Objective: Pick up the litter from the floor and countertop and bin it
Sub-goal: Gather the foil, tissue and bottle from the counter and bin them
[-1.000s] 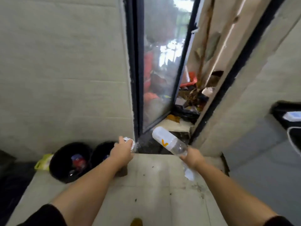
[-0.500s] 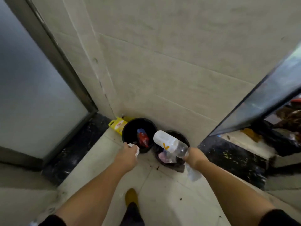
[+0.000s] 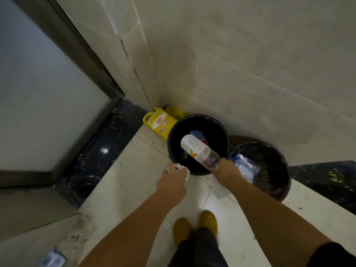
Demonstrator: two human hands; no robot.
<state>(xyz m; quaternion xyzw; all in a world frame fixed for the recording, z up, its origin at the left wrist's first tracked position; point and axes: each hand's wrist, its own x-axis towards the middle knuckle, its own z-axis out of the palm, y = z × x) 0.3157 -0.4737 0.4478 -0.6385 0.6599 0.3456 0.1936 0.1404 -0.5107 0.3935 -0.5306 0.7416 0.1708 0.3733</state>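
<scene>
Two round black bins stand on the floor against the tiled wall. My right hand (image 3: 224, 168) grips a clear plastic bottle (image 3: 198, 150) with a white label and orange mark by its neck, and the bottle's body hangs over the left bin (image 3: 174, 139). My left hand (image 3: 176, 179) is shut on a crumpled white wad of paper (image 3: 184, 170), just outside that bin's near rim. The left bin holds blue and red litter. The right bin (image 3: 283, 162) holds crumpled clear plastic and pale wrappers.
A yellow bag (image 3: 160, 123) leans in the corner behind the left bin. A frosted glass door with a dark frame (image 3: 77, 54) fills the left side, over a dark stone threshold (image 3: 107, 143). A scrap of litter (image 3: 53, 259) lies bottom left. My feet (image 3: 194, 226) stand near the bins.
I have stepped closer to the bins and look more steeply down. The bottle in my right hand moved from over the right bin to over the left bin. My left hand keeps the paper wad.
</scene>
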